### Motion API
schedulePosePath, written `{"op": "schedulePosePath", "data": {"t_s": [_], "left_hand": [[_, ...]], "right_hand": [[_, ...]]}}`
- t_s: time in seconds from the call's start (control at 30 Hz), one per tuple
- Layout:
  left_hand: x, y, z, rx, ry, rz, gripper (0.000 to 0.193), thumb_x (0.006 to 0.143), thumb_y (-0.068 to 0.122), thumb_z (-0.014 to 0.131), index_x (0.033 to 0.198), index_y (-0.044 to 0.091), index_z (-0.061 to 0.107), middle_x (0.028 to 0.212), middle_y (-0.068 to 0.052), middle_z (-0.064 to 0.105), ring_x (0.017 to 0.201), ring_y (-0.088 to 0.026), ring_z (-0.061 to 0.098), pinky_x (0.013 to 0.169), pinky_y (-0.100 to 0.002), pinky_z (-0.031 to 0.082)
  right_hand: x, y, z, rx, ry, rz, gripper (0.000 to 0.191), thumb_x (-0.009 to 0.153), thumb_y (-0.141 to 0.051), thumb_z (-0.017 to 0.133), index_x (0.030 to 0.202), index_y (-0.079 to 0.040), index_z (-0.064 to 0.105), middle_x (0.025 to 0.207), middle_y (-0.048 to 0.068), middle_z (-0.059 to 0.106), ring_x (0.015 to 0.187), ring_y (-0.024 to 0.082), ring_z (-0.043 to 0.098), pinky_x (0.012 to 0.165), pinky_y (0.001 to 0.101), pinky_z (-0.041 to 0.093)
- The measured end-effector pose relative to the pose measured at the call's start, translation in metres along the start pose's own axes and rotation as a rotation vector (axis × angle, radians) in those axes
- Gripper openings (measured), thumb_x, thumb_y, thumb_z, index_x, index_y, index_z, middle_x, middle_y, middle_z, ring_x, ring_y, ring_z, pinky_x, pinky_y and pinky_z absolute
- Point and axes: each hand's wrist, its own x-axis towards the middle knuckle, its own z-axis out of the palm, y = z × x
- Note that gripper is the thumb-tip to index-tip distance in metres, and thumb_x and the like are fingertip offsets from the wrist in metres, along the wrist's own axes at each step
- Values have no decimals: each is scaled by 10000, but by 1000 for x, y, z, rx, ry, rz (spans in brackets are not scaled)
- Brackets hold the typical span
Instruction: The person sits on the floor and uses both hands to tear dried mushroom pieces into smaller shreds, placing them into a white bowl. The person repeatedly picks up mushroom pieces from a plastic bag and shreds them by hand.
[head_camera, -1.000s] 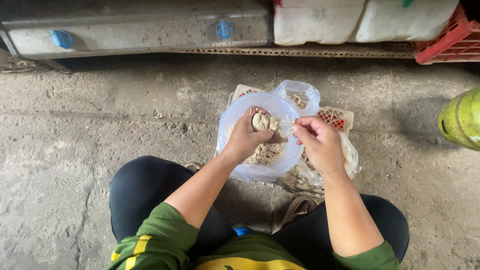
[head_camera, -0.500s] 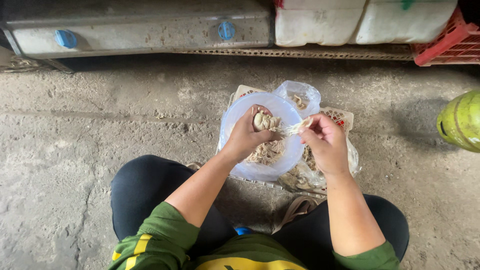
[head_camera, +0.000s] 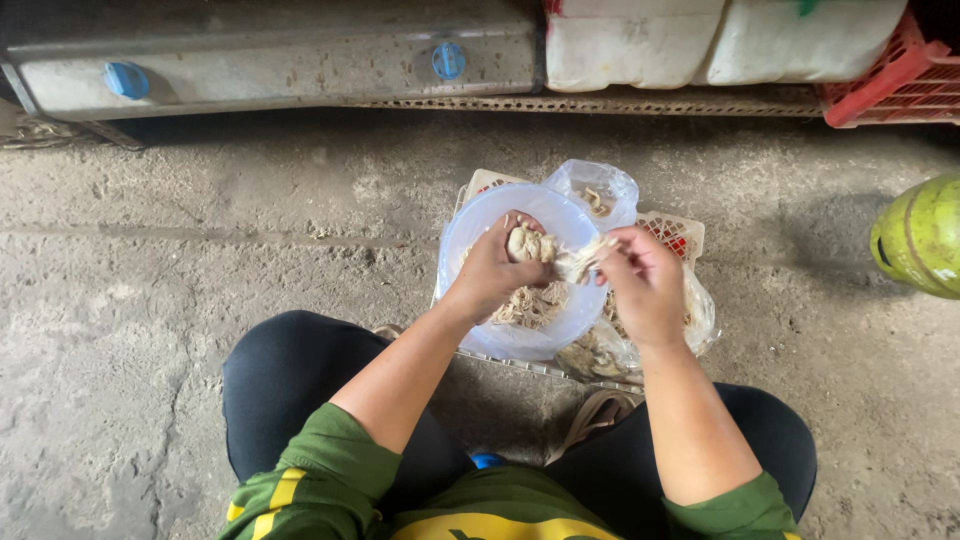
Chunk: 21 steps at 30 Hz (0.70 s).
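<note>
Over a pale round bowl (head_camera: 480, 235), set on a low cream crate (head_camera: 672, 232) on the concrete floor (head_camera: 220, 260), a lump of pale cooked meat (head_camera: 528, 243) is held in the left hand (head_camera: 492, 272). The grip of that hand is closed around the lump, with the fingers curled over its near side. A thin strip of meat (head_camera: 583, 258) is stretched from the lump towards the right hand (head_camera: 645, 285), whose grip is pinched shut on the strip's far end. Both hands are kept above the bowl's far half, close together but not touching.

Inside the bowl, beneath the hands, a heap of fine shreds (head_camera: 530, 305) is seen. Just behind the bowl, a clear plastic bag (head_camera: 600, 185) with a few pale pieces in it is stood open. A second clear bag (head_camera: 690, 320), filled with more pale scraps, is pressed against the bowl's right side on the crate.

Well to the right, part of a green gas cylinder (head_camera: 925, 235) is visible. Along the far edge of the floor, a grey metal trough (head_camera: 280, 65), white sacks (head_camera: 720, 40) and a red crate (head_camera: 880, 85) are lined up.
</note>
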Motion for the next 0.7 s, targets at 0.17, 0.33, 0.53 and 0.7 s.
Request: {"op": "schedulePosePath", "data": {"t_s": [0.17,0.33,0.53,0.7], "left_hand": [[0,-4,-4,-40,-98,72,441,799,-65,739,1183,41,550,1043,-73,648,923,-155,686,776,-307,617],[-6,-7,-2,-11,-136,87,425,823,-39,754,1175,61,538,1025,-54,665,931,-135,693,808,-282,607],[2,-9,-5,-59,-75,54,440,765,-63,736,1144,50,544,992,-72,671,855,-167,696,739,-318,610],[2,-6,-5,-105,-89,89,433,785,-41,765,1147,62,551,1000,-54,671,897,-142,700,799,-286,617]], "right_hand": [[0,-7,-6,-256,-86,53,119,932,-194,733,990,-91,746,764,3,711,646,78,596,585,257,455],[-2,-7,6,-256,-141,31,214,938,-261,734,1028,-67,726,824,-2,759,712,69,652,633,233,498],[-3,-5,1,-22,-80,3,192,1003,-277,692,998,-85,693,846,-8,712,735,75,620,666,240,511],[1,-12,-3,-53,-108,41,151,968,-245,713,973,-94,701,828,-6,706,718,77,618,661,256,511]]}}
